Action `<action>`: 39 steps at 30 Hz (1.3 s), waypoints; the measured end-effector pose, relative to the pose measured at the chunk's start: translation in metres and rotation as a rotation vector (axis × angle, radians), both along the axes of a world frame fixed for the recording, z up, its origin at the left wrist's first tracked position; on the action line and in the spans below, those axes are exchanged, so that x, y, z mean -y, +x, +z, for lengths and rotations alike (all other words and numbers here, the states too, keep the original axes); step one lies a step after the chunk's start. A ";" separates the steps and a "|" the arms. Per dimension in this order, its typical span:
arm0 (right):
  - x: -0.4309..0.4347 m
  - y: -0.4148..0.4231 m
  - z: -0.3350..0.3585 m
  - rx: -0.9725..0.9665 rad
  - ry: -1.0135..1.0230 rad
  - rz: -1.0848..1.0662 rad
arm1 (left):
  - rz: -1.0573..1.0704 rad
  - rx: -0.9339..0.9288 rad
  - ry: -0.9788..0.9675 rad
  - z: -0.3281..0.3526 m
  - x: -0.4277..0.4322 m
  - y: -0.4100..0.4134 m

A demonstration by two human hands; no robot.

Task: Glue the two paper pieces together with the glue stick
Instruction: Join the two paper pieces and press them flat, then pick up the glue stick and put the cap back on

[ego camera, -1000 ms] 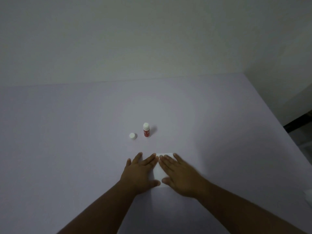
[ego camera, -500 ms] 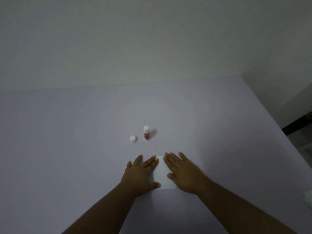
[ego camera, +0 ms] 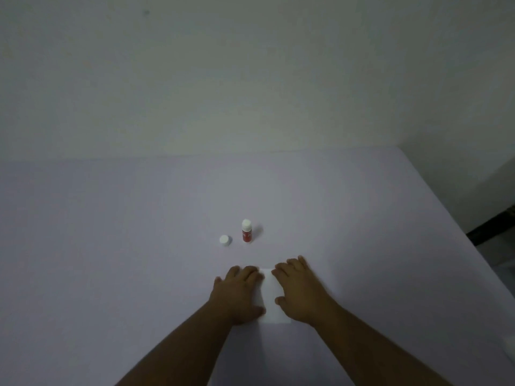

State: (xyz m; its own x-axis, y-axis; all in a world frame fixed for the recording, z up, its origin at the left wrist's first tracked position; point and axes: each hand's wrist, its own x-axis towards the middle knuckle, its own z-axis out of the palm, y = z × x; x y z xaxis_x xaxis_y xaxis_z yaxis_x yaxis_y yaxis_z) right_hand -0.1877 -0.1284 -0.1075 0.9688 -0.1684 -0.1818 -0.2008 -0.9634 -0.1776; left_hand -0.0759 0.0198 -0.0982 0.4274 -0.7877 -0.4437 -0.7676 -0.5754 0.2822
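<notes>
Head view: dim light. White paper (ego camera: pixel 269 296) on lavender table (ego camera: pixel 111 246), mostly covered by both hands; only middle strip shows, long axis running away from viewer; cannot tell whether one sheet or two. Left hand (ego camera: pixel 237 295) open, palm-down on paper's left side. Right hand (ego camera: pixel 299 292) open, flat on right side. Glue stick (ego camera: pixel 247 230) upright beyond paper, uncapped; white cap (ego camera: pixel 225 240) just left of it.

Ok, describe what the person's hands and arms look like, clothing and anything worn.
Both the left hand and the right hand are bare: no gloves, and no rings, watch or bracelet that the dim picture shows. The forearms are bare too, with no sleeve in view down to the bottom of the frame.
</notes>
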 end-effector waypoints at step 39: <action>-0.004 0.056 0.076 0.337 1.628 -0.767 | 0.955 -0.846 -0.846 0.073 0.029 0.062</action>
State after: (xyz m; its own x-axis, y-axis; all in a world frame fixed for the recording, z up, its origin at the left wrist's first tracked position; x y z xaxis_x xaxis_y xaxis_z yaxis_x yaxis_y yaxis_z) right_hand -0.1313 -0.1243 -0.0310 0.7977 -0.4169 -0.4358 -0.2248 0.4650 -0.8563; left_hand -0.0136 -0.0087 -0.0248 0.7660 -0.5135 -0.3867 0.3340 -0.1960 0.9220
